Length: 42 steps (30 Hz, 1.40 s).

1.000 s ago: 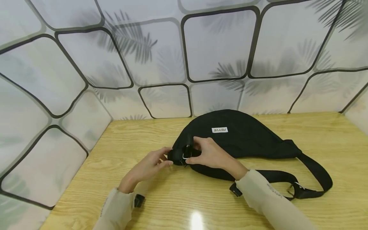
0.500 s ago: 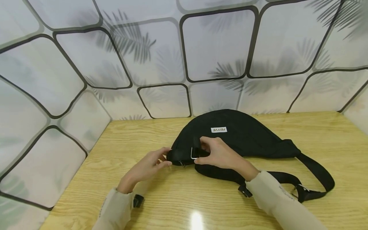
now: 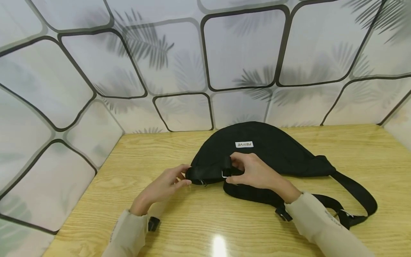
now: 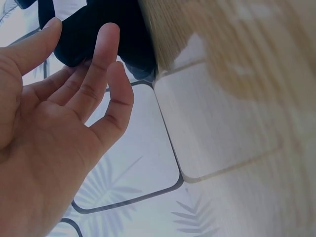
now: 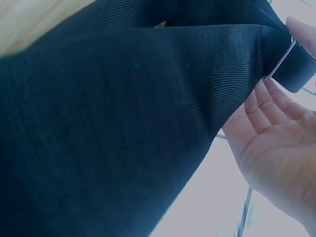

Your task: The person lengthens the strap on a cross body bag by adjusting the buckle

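Observation:
A black waist bag (image 3: 266,150) with a white label (image 3: 244,144) lies on the wooden table. At its left end, my left hand (image 3: 165,184) holds the tip between thumb and fingers. My right hand (image 3: 257,171) pinches a metal slider (image 3: 224,175) on the bag's black strap (image 3: 253,193), in front of the bag. The right wrist view has the strap's broad webbing (image 5: 108,123) close up, with the slider (image 5: 280,59) at the fingertips. In the left wrist view, the thumb and fingers are at the dark bag end (image 4: 131,39). A zipper pull (image 3: 203,182) hangs near that end.
The strap loops out to the right, where a second metal buckle (image 3: 346,213) sits on it. Behind the wooden table (image 3: 192,221) stands a patterned wall covering (image 3: 244,53), which also runs along the left side. Small black devices (image 3: 154,223) sit at both cuffs.
My right hand has slid the metal slider to the right along the strap, away from the bag's left end. The strap loop has shifted slightly right. The left hand stays in place.

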Each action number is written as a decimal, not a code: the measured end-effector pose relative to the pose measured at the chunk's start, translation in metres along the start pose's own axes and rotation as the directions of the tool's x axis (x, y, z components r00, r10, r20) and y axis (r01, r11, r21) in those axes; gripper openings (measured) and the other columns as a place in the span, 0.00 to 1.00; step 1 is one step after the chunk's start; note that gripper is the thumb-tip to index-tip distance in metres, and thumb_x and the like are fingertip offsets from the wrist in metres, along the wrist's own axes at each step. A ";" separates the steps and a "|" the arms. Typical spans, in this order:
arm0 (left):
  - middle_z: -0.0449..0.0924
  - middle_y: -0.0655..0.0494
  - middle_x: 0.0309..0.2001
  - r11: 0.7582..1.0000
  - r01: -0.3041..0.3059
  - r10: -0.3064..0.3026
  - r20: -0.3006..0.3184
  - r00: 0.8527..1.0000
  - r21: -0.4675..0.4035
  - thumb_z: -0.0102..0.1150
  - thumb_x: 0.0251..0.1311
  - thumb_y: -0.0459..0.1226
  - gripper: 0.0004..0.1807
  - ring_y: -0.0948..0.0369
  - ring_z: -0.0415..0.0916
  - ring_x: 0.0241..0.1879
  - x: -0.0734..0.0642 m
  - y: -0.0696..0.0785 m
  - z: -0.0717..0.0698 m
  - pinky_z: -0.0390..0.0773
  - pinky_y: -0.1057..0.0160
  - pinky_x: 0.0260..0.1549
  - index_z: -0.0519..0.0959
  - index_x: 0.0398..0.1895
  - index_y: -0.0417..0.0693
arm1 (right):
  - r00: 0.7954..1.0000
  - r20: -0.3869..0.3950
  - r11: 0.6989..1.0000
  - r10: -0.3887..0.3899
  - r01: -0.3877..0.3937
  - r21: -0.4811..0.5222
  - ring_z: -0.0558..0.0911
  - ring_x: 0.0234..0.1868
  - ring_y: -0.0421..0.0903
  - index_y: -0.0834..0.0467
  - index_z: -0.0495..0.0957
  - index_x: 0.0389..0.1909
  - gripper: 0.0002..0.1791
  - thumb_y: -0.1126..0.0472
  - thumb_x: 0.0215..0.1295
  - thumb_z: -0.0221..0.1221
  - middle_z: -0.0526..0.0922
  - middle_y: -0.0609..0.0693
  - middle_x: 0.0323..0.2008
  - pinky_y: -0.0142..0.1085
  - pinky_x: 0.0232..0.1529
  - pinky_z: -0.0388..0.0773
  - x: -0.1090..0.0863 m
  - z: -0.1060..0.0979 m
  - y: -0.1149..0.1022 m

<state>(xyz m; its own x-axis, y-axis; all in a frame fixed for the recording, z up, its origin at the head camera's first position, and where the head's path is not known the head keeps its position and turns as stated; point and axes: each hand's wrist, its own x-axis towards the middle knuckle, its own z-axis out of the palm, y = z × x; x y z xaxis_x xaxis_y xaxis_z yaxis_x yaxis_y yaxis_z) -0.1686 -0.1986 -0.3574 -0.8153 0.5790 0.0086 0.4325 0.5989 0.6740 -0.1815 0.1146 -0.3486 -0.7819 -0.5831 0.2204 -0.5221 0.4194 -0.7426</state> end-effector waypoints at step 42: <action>0.84 0.50 0.43 1.000 0.009 -0.009 0.005 1.000 0.010 0.54 0.75 0.34 0.23 0.52 0.81 0.45 -0.001 -0.006 -0.003 0.80 0.58 0.39 0.68 0.66 0.29 | 1.000 -0.012 0.988 0.006 -0.008 -0.156 0.73 0.29 0.38 0.62 0.81 0.49 0.22 0.57 0.56 0.73 0.78 0.40 0.31 0.35 0.32 0.72 -0.044 -0.040 0.024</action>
<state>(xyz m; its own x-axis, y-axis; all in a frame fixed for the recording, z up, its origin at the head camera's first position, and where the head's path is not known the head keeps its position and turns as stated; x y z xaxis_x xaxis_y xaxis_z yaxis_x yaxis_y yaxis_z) -0.1714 -0.2043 -0.3587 -0.8171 0.5765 -0.0007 0.4293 0.6093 0.6667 -0.1733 0.1780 -0.3510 -0.7891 -0.5722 0.2233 -0.5627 0.5276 -0.6365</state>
